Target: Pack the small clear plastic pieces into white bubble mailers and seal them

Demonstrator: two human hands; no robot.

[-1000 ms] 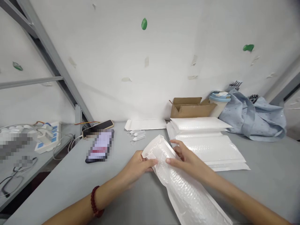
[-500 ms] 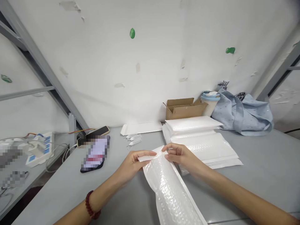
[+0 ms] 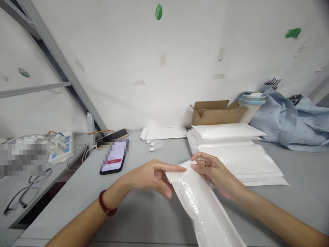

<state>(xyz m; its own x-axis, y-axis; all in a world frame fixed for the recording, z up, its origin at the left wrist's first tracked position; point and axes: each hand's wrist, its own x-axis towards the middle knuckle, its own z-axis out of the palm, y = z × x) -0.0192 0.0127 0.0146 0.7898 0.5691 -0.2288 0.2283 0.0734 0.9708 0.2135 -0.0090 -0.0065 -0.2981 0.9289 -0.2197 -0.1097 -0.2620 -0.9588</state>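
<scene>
A white bubble mailer slants up from the bottom edge toward the middle of the table. At its upper end, my right hand pinches the corner between thumb and fingers. My left hand, with a dark red beaded bracelet on the wrist, lays its index finger along the mailer's top end. Its thumb hangs apart, off the mailer's left edge, so that hand does not grip it. The top end looks folded flat under the fingers. Behind my right hand lies a stack of white bubble mailers.
Small clear tubes lie before a flat white envelope. A phone, a dark device, a power strip and glasses are leftward. At the back stand a cardboard box, a lidded cup and a blue bag.
My left thumb has come away from the mailer's flap, leaving the index finger on top. The flap that stuck out leftward now lies flatter. The view has shifted left and down.
</scene>
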